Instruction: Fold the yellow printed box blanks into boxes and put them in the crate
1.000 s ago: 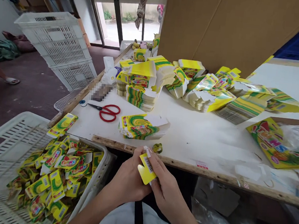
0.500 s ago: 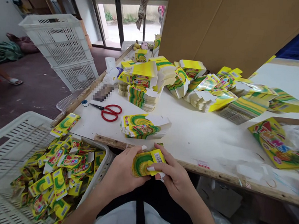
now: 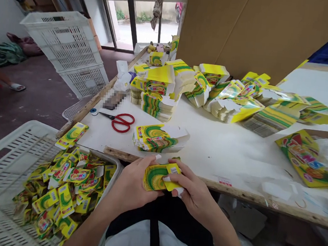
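Note:
A small yellow-green printed carton (image 3: 155, 177) is held in front of my body, just off the table's front edge. My left hand (image 3: 135, 184) grips its left side, thumb along the top. My right hand (image 3: 191, 185) closes on its right end, fingers on a flap beside the barcode. Right behind my hands, a stack of flat cartons (image 3: 159, 138) lies on the white table (image 3: 208, 142). To the left, a white plastic crate (image 3: 0, 169) holds a heap of small cartons (image 3: 64, 198), many with flaps sticking out.
Red-handled scissors (image 3: 122, 123) lie left of the stack. More bundles of flat cartons (image 3: 156, 107) line the table's back, before a large cardboard sheet (image 3: 233, 29). A bigger printed box (image 3: 302, 159) sits at right. Stacked white crates (image 3: 69, 48) and a person's foot (image 3: 17, 87) are at left.
My right fingers have shifted slightly on the carton's flap end, and the flap now sticks out further to the right. The view has moved a little; both hands keep their hold.

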